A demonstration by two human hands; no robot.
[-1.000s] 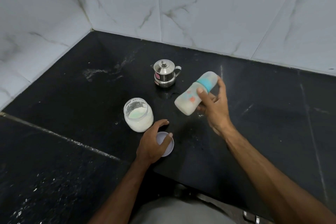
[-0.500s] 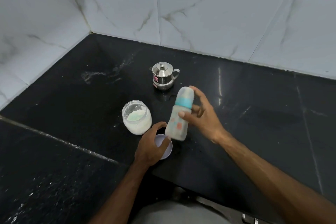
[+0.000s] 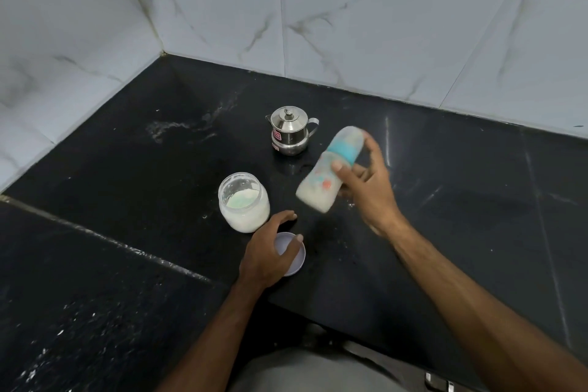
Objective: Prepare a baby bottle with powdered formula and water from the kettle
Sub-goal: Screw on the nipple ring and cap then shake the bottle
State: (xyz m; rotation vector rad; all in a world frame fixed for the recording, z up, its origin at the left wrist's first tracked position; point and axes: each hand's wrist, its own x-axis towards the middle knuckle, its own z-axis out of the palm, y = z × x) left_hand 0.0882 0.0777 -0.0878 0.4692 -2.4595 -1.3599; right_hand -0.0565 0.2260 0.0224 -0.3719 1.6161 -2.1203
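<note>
My right hand (image 3: pixel 366 188) grips a baby bottle (image 3: pixel 327 173) with a teal collar and milky liquid inside, tilted with its capped top up and to the right, lifted off the counter and motion-blurred. A small steel kettle (image 3: pixel 290 130) with its lid on stands behind the bottle. An open glass jar of white powder (image 3: pixel 243 202) stands left of the bottle. Just in front of the jar, my left hand (image 3: pixel 269 251) holds the jar's pale lid (image 3: pixel 294 256) against the black counter (image 3: pixel 159 169), fingers curled over its rim.
White marble-look tiled walls (image 3: pixel 366 25) close the counter at the back and left, meeting in a corner. A seam crosses the counter at the left front. Spilled powder specks lie on the counter around the jar and bottle. The counter's front edge runs near my body.
The bottle swung from tilted to upright near my left hand and back out to tilted, up and right. My left hand stayed on the lid.
</note>
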